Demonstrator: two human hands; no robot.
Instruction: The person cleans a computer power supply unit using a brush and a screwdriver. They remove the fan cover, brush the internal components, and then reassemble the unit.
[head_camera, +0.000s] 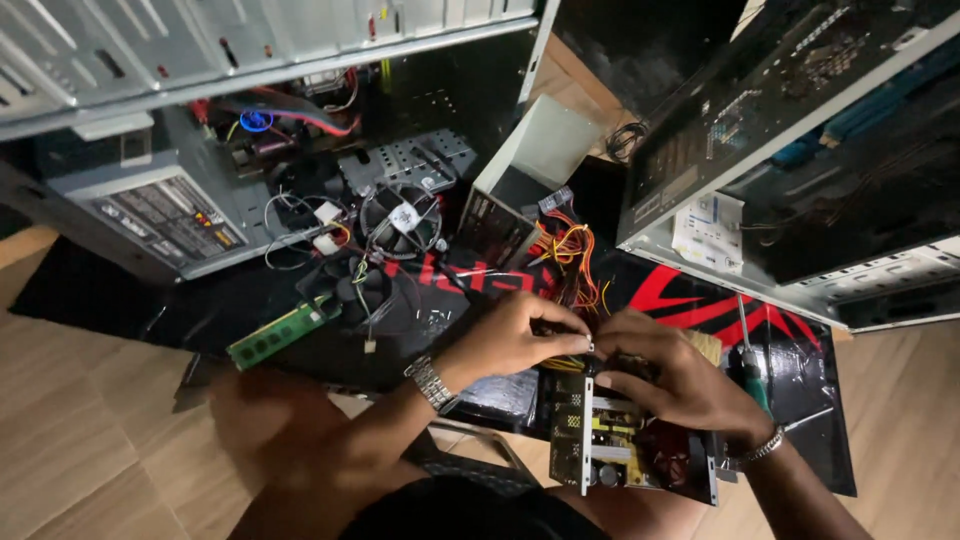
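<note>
- Power supply board (610, 445), its case opened, sits near you at the middle of the scene on the black-and-red mat (800, 330); both your hands work at its far edge.
- Your left hand (510, 335) has its grip pinched together on the yellow wires (562, 362) where they meet the board; your right hand (665, 375) is clamped over the board's top right corner.
- Risk, as it looks from here: pull on those wires at an angle and you could tear a solder joint or crack the board.
- Risk: your fingertips sit just beside the capacitors, which may hold charge; a slip could bring a shock.
- Risk: both wrists carry metal bands, which could bridge bare contacts if they drop onto the board.
- Risk: the green-handled screwdriver (750, 370) lies touching your right hand's far side and could be knocked off the mat.
- Count: two open computer cases, one far left (150, 215), one far right (800, 170).
- Count: two cooler fans, one far (402, 222), one nearer (360, 285).
- Count: one green memory stick (277, 333), left of your hands; one screwdriver; one loose bundle of orange and yellow cables (565, 250).
</note>
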